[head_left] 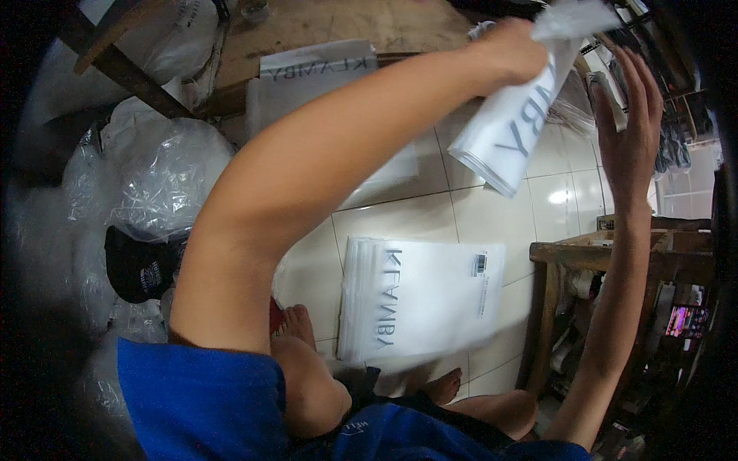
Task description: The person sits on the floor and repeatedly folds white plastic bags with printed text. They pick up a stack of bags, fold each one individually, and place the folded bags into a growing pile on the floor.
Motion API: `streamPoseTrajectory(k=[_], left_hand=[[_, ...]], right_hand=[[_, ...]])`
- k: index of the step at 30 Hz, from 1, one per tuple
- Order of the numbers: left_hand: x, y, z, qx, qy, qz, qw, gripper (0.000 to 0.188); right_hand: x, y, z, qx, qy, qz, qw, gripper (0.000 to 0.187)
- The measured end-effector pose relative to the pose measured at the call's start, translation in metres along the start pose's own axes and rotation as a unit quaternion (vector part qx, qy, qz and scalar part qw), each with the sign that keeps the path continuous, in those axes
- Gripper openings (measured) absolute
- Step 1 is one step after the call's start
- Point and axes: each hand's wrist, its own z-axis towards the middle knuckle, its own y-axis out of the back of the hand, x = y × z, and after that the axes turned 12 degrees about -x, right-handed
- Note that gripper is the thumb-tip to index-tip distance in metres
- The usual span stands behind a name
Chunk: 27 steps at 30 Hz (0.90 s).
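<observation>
My left arm stretches across to the upper right. Its hand (513, 55) is closed round a bundle of white printed plastic bags (507, 142), which hangs tilted with its layered lower edge over the floor. Loose clear plastic (575, 18) sticks out above the fist. Beside the bundle, my right hand (632, 127) is raised with its fingers stretched out, and nothing shows in it. On the tiles in front of my body lies a neat stack of similar white bags (442, 300), with dark lettering and a small barcode.
More printed bags (319, 65) lie by the wooden table (369, 23) at the back, partly behind my left arm. Big clear plastic sacks (165, 169) and a black cap (140, 265) crowd the left. A wooden rack (576, 252) stands at right, a lit screen (686, 321) beyond.
</observation>
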Motion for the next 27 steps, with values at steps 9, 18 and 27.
streamPoseTrajectory(k=[9,18,27], left_hand=[[0.336,0.239,-0.016,-0.258,0.223,0.017,0.940,0.042],[0.404,0.240,-0.074,-0.267,0.383,0.008,0.885,0.049],[0.421,0.257,-0.073,-0.245,0.312,0.160,0.904,0.046]], right_hand=[[0.115,-0.053,-0.119,0.244,-0.252,0.211,0.912,0.040],[0.168,-0.041,-0.209,0.421,-0.335,0.218,0.814,0.032],[0.176,-0.018,-0.236,0.457,-0.368,0.214,0.781,0.031]])
